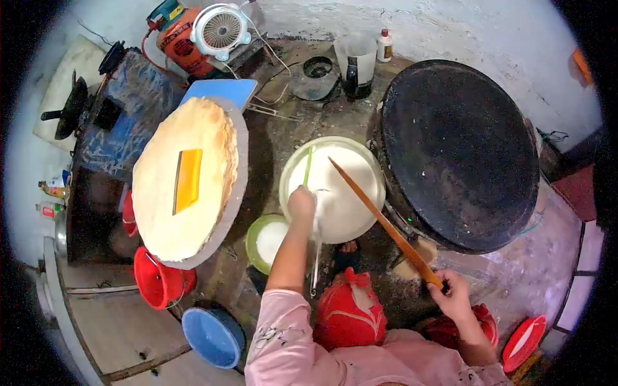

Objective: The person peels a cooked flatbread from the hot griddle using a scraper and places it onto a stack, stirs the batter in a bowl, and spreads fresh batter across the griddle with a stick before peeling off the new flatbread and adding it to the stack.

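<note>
My left hand (302,204) is closed around a slim green-handled tool (309,166) over a wide basin (288,161) of white batter (347,212). The tool's working end cannot be made out. A metal ladle (315,264) hangs across the basin's near rim, just beside my left wrist. At the lower right, my right hand (452,296) grips the wide end of a long wooden spatula (380,219). Its thin tip points over the batter. To the right of the basin stands a large round black griddle (460,154).
At left, a tall stack of thin pancakes (161,135) bears a yellow scraper (188,180). A green bowl (251,248) of white stuff sits by the basin. Red (145,283) and blue (212,338) buckets stand lower left; a gas cylinder (177,42) and fan (221,31) stand behind.
</note>
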Motion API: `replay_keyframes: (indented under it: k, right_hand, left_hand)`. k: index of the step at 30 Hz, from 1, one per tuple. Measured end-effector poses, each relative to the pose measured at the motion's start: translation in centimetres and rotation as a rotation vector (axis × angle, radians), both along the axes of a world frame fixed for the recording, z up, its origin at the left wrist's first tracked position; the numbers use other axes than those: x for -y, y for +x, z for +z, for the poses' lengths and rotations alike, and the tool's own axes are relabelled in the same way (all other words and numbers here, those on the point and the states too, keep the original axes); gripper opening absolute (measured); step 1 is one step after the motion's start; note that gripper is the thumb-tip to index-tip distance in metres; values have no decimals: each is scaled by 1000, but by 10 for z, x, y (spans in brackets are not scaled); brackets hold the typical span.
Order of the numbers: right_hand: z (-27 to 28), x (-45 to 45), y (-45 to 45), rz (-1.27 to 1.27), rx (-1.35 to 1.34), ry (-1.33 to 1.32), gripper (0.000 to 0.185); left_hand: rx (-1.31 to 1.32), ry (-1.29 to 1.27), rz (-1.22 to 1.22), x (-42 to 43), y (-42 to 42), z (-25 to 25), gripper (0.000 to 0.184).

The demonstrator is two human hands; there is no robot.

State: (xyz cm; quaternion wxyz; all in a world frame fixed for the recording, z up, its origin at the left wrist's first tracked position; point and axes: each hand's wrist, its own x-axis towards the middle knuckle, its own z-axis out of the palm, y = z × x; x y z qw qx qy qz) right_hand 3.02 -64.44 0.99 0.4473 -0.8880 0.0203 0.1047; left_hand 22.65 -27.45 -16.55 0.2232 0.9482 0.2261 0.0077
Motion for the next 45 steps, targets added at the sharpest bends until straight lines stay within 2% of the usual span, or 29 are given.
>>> replay_keyframes:
  k: [4,6,8,9,10,12,13,14,16,17,19,21,23,26,27,29,33,42,45]
  right_hand:
    - [2,5,0,-72,-31,124,15]
    - [7,6,1,-89,-50,88,15]
    - [8,7,0,-103,-70,57,14]
    - [6,8,-1,-93,-49,77,14]
    - [4,10,-2,-83,-27,95,13]
    - [-5,16,-6,-86,-2,98,14]
    - [-7,18,-7,-92,17,100,15]
    - [-4,19,-8,-99,18,103,15]
    - [6,20,-9,-112,19,89,16]
    - [9,21,-9,-116,21,82,17]
    - [12,23,-11,-121,6,85,17]
    - [12,21,-12,-123,-6,92,18]
    - [12,19,-10,-63,161,25,18]
    - [14,19,-10,-102,33,49,17]
    - [13,21,-10,-100,31,40,17]
    - [10,22,-10,-97,129,49,16]
    - [5,26,-12,-158,21,142,16]
    - [-6,29,-15,-133,87,-16,15]
    - [2,24,-11,-186,-27,137,15]
  left_hand:
    - [-30,68,-183,15,22,6,16]
    - [-31,124,-242,25,27,0,14]
    - [-19,325,-398,33,29,-3,14]
    - [-66,396,-491,36,27,5,22]
    - [-64,398,-490,37,24,13,22]
    - [60,565,-673,34,16,26,25]
    - [10,631,-695,30,14,34,28]
    - [201,627,-677,24,11,45,15]
    - [-50,465,-555,18,4,88,18]
    - [-50,470,-558,6,5,88,18]
    - [-179,107,-321,-16,8,83,22]
    - [-171,21,-235,-16,6,77,23]
    - [-61,-126,-120,-8,-2,69,24]
    - [-107,-137,-66,-10,3,38,24]
    - [-137,-155,-41,-7,5,42,23]
    - [-87,-33,-70,-11,10,26,20]
    - [-69,82,-126,-20,19,20,17]
    - [27,85,-206,-42,25,-18,21]
    - [50,99,-227,-46,26,-28,24]
